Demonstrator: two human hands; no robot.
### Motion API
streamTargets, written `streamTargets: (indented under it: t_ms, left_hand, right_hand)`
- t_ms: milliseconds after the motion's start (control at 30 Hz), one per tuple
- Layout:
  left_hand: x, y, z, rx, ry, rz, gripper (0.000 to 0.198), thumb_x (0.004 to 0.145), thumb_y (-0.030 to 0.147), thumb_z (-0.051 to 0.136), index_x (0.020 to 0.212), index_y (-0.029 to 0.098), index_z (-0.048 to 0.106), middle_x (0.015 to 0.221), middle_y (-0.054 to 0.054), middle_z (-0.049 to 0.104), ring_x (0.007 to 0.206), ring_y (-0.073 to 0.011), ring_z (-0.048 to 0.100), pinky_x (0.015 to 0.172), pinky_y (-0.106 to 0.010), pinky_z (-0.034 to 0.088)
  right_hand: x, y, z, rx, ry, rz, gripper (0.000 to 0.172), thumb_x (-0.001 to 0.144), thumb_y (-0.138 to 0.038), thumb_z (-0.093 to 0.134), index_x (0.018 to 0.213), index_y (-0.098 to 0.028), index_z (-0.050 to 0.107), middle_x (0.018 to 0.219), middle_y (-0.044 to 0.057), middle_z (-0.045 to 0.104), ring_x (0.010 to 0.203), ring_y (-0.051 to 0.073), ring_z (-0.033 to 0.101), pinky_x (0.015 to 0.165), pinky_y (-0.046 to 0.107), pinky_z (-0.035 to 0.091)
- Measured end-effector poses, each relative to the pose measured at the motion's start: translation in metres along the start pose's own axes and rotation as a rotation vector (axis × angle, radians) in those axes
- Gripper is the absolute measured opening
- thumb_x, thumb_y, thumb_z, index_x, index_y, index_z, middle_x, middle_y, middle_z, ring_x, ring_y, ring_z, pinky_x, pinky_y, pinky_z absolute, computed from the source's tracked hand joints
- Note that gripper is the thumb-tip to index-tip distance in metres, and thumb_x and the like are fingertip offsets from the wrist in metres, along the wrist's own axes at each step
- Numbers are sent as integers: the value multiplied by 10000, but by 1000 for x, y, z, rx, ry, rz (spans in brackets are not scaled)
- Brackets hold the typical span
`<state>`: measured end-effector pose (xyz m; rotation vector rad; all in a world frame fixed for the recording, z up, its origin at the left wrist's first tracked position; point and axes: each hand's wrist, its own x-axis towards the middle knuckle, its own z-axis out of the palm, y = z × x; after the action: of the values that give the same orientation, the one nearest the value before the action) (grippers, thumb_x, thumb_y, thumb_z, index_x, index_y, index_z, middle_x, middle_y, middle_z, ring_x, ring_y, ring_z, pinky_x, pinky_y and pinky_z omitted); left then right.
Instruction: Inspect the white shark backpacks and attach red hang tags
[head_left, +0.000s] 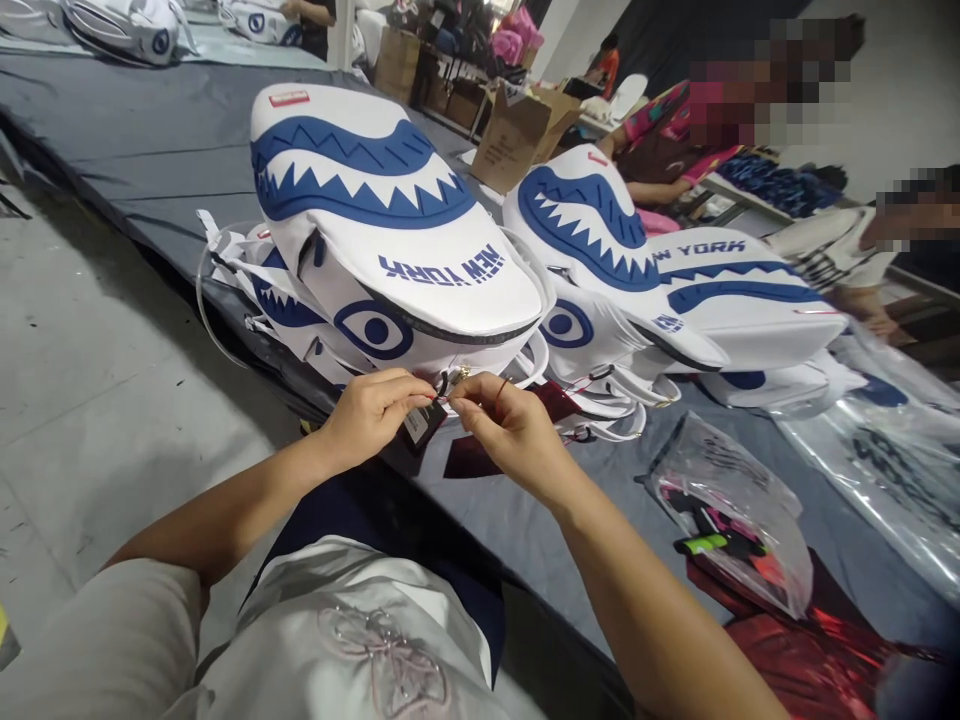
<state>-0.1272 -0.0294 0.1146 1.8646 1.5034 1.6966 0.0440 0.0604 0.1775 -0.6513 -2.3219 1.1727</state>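
A white backpack with a blue shark mouth, an eye and "NEW YORK" lettering lies on a stack of similar bags. At its near edge, by the zip, both my hands meet with fingertips pinched. My left hand is closed on a thin cord, from which a dark hang tag dangles below the fingers. My right hand is closed right beside it, pinching what looks like the same cord; the fingers partly hide it. A gold-coloured zip pull shows just above the fingertips.
More shark backpacks are piled to the right on the dark-covered table. A clear plastic bag of colourful small items and shiny red material lie at right. A cardboard box stands behind. Other people work across the table.
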Motion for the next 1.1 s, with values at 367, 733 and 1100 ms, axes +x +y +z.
streamTargets:
  t_ms: [367,733,1100]
  left_hand:
    - [-1,-3,-2,113,-92,59,211,981,209,498,1012,188,706,934,-51,696,849,-127,650,762,-229,513]
    - [11,6,-13,399,-321,46,303,973,185,382,944,195,683,856,-27,649,766,-129,609,647,-225,426]
    - [30,17,-23,512,-550,-72,103,896,135,497,869,186,582,830,-9,679,752,-170,625,614,-269,348]
  right_hand:
    - [1,-1,1,-228,-29,-104,142,909,-222,534,822,-184,641,695,-6,600,597,111,479,594,235,378]
    - [1,-1,6,-439,-64,-100,114,881,-160,502,781,-208,528,678,-4,561,543,112,435,544,253,268]
    - [2,-5,9,-668,-153,-52,144,959,-197,440,844,-179,526,781,48,623,674,168,568,594,263,321]
